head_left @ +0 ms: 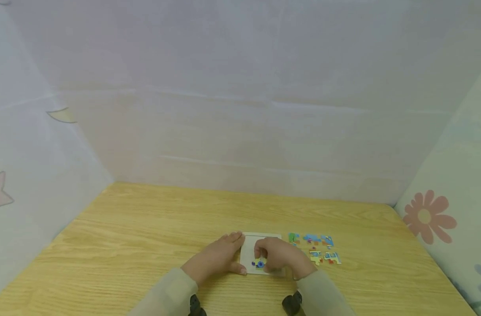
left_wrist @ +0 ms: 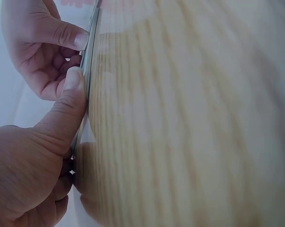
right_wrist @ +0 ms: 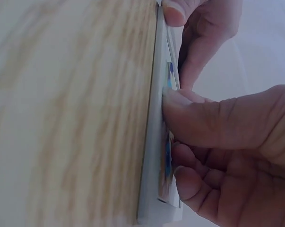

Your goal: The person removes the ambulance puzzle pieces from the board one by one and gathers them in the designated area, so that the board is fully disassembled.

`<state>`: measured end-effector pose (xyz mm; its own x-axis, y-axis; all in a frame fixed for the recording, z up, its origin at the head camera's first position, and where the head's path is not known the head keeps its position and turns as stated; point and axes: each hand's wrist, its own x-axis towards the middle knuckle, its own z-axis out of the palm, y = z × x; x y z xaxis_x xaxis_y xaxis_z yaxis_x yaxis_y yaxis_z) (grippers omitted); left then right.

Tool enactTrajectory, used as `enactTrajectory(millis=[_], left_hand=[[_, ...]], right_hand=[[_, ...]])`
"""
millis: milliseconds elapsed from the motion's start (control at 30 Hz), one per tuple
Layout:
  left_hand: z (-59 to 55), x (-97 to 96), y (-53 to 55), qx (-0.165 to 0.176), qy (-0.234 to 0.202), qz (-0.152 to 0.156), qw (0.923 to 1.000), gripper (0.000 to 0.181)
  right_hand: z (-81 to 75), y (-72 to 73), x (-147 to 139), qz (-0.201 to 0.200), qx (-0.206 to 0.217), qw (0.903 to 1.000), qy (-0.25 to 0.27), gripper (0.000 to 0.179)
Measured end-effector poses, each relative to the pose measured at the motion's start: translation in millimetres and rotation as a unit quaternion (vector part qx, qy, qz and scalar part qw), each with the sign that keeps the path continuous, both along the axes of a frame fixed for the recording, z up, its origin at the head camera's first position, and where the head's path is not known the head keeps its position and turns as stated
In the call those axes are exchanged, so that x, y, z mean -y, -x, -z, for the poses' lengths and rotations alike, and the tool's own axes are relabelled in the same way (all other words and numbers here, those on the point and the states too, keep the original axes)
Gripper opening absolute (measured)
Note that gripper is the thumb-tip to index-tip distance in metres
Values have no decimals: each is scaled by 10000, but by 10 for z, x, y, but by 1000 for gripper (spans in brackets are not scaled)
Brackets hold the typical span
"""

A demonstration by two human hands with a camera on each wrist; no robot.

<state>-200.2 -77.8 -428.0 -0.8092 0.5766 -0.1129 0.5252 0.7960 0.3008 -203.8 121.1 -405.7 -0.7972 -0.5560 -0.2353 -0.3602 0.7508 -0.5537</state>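
A white puzzle board [head_left: 247,250] lies flat on the wooden table. Along its left side rests my left hand [head_left: 220,254], fingers stretched toward the far corner and thumb at the near corner. My right hand [head_left: 280,254] is over the right part of the board with its fingers bent. Between its thumb and fingers it pinches a colourful puzzle piece [head_left: 260,264] with blue and purple shapes, low on the board. The right wrist view shows the thumb [right_wrist: 194,118] against the thin joined pieces [right_wrist: 168,163] inside the raised frame. The right hand hides part of them.
Right of the board lie several loose puzzle pieces [head_left: 312,238] in a back row, with yellow and light blue ones [head_left: 331,257] nearer the front. The wooden table [head_left: 165,219] ends at a pale cloth wall [head_left: 244,145] behind and on both sides.
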Motion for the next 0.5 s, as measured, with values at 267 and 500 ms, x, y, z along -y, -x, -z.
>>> enactTrajectory(millis=[267,500], left_hand=[[18,-4,17,-16,28,-25,10000,93],[39,-16,26,-78,119,-12,9999,93]], right_hand=[[-6,9,9,10,-64,9999,-145,34],[19,-9,-13,18,-60,10000,-3,38]])
